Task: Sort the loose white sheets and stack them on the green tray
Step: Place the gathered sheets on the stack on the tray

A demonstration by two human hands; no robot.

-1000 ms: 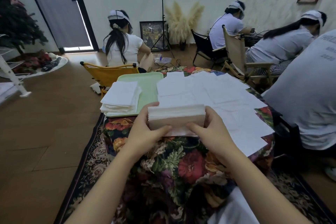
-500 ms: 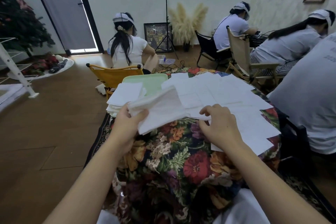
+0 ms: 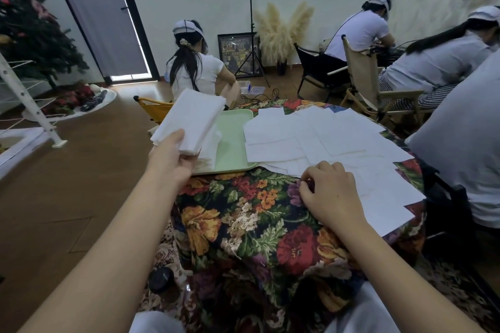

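Left hand (image 3: 173,154) grips tissue stack (image 3: 190,120) above green tray (image 3: 235,130); soft, light, floppy: hold near edge. Right hand (image 3: 328,192) pinches loose sheets (image 3: 324,138) beside tray.

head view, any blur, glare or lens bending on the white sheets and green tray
Head view: the wide-angle lens bows the dark door frame; the bundle of white sheets in the left hand looks slightly soft; the loose white sheets are bright with faint creases, no hard glare; the pale green plastic tray is evenly lit.
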